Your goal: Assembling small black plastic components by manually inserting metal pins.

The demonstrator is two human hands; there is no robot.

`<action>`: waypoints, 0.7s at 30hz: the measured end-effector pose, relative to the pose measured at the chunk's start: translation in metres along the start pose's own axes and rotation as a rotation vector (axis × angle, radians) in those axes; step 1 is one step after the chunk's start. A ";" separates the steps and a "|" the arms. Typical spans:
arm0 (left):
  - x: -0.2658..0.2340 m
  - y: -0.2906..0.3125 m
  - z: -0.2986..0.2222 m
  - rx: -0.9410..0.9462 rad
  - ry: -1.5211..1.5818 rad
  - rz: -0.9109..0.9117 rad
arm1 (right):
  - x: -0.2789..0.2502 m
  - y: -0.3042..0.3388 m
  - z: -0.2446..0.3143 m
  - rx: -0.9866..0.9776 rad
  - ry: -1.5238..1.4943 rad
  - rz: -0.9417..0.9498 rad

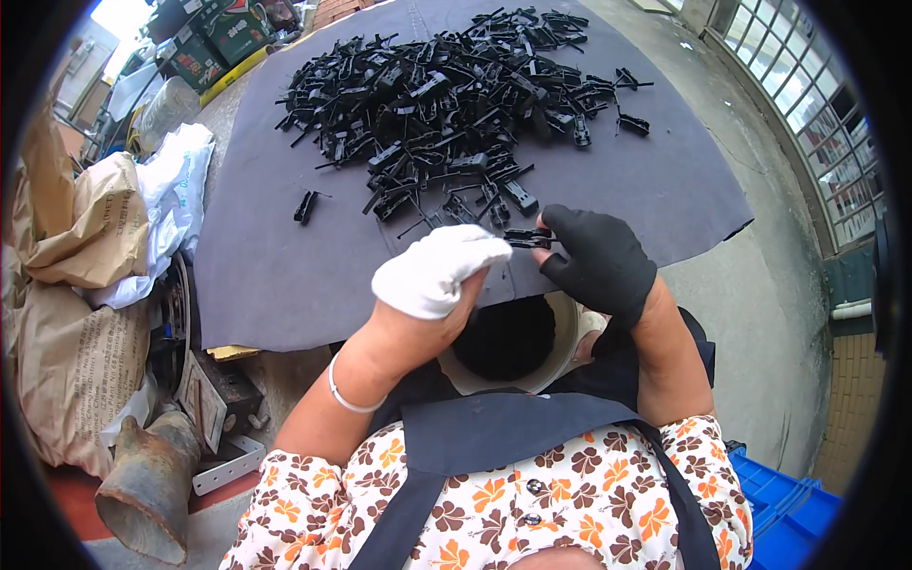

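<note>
My right hand, in a black glove with bare fingertips, pinches a small, narrow black plastic part between thumb and fingers. My left hand, in a white glove, is closed right beside the left end of that part. Its fingers are bent over, so whatever they grip is hidden. Just beyond both hands spreads a big heap of similar black plastic parts, many with thin prongs sticking out. One loose part lies apart at the left.
The parts lie on a grey-covered table. Below its near edge, between my legs, stands a pale bucket with a dark inside. Brown paper sacks and a rusty pipe piece are at left; blue crates sit at lower right.
</note>
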State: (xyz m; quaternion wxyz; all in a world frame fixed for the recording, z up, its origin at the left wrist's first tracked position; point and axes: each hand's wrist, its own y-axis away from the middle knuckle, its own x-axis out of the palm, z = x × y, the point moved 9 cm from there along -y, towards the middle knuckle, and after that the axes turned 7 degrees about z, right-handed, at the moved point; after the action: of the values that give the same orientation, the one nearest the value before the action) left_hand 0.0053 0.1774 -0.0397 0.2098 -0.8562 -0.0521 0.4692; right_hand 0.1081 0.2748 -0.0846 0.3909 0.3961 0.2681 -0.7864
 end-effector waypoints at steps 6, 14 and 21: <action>0.018 -0.015 0.001 -0.013 0.232 0.104 | 0.003 0.005 0.011 -0.075 -0.233 0.206; 0.042 0.012 0.045 -0.477 0.710 0.114 | -0.011 0.006 0.026 -0.166 -0.514 -0.001; 0.045 0.016 0.032 -0.391 1.079 0.037 | 0.002 0.010 0.027 -0.118 -0.486 -0.308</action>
State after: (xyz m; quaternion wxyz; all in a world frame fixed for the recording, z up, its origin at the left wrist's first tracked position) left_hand 0.0020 0.1860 -0.0966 0.0365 -0.9981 -0.0085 -0.0492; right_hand 0.1045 0.2490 -0.0733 0.3419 0.1275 0.2689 -0.8914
